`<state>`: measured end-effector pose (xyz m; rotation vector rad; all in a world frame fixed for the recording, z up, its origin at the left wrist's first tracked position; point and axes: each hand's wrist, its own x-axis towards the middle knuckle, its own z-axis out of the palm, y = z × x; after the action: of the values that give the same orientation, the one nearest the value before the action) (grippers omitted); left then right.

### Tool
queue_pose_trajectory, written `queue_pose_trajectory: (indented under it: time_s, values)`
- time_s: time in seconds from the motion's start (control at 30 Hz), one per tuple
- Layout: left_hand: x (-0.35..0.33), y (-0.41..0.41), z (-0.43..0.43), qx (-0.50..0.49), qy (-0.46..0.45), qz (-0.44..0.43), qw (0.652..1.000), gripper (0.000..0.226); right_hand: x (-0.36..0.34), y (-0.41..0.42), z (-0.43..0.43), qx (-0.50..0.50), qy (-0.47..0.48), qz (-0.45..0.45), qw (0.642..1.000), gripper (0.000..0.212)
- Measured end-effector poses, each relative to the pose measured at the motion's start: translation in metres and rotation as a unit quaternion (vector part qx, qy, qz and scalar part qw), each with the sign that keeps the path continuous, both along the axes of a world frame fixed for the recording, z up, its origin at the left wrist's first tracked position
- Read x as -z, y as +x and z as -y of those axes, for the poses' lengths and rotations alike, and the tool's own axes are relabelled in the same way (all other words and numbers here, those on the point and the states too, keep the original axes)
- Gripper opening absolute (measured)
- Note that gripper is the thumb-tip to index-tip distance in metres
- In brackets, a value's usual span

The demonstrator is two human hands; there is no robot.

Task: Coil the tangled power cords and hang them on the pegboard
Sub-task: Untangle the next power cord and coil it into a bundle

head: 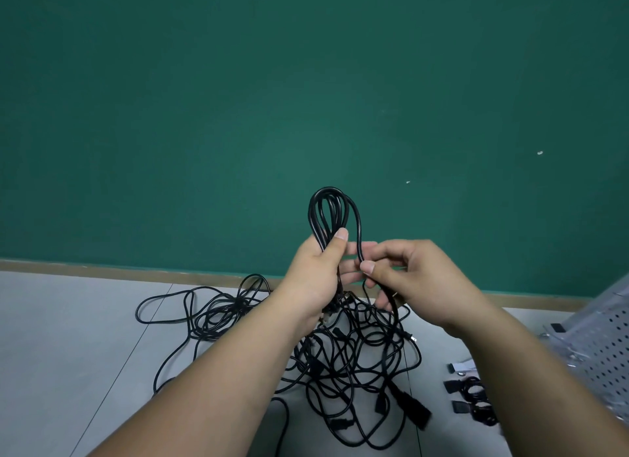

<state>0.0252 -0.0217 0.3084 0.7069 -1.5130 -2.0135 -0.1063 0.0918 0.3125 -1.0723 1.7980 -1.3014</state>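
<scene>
My left hand [315, 272] grips several loops of a black power cord [328, 214] that stand up above its thumb, in front of the green wall. My right hand [408, 279] pinches the same cord just right of the loops, between thumb and forefinger, and the strand runs down through its fingers. Below both hands a large tangle of black cords [354, 364] with plugs lies on the grey floor. A second loose tangle [211, 313] spreads to the left. The white pegboard [599, 347] leans at the right edge.
Small black straps and a coiled black cord [473, 398] lie on the floor beside the pegboard. A brown baseboard [136, 272] runs along the foot of the green wall. Grey floor tiles [68, 354] extend to the left.
</scene>
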Motion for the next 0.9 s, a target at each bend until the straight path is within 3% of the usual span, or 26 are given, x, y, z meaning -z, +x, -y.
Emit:
queue_pose_trajectory:
  time_s: [0.2, 0.4, 0.57, 0.73, 0.8, 0.9]
  values:
    - [0.005, -0.002, -0.008, -0.018, 0.006, 0.009, 1.0, 0.033, 0.009, 0.013, 0.008, 0.024, 0.021, -0.14, 0.99, 0.01]
    - [0.011, -0.006, -0.006, -0.045, -0.008, 0.012, 0.999, 0.024, 0.009, 0.024, 0.01, 0.024, 0.037, -0.365, 0.93, 0.009]
    - [0.007, -0.01, 0.005, -0.146, 0.059, -0.03, 0.987, 0.021, 0.009, 0.027, 0.009, -0.057, 0.085, -0.367, 0.925, 0.012]
    - [-0.004, -0.003, 0.036, -0.247, 0.191, -0.106, 0.944, 0.006, 0.007, 0.019, 0.003, -0.121, 0.148, -0.333, 0.923, 0.019]
    - [-0.002, 0.001, 0.044, -0.243, 0.152, -0.048, 0.957, 0.007, 0.004, 0.014, 0.0, -0.126, 0.143, -0.347, 0.918, 0.021]
    - [0.009, 0.003, 0.052, -0.211, -0.014, 0.077, 0.974, 0.012, -0.004, 0.01, -0.006, -0.128, 0.114, -0.368, 0.914, 0.011]
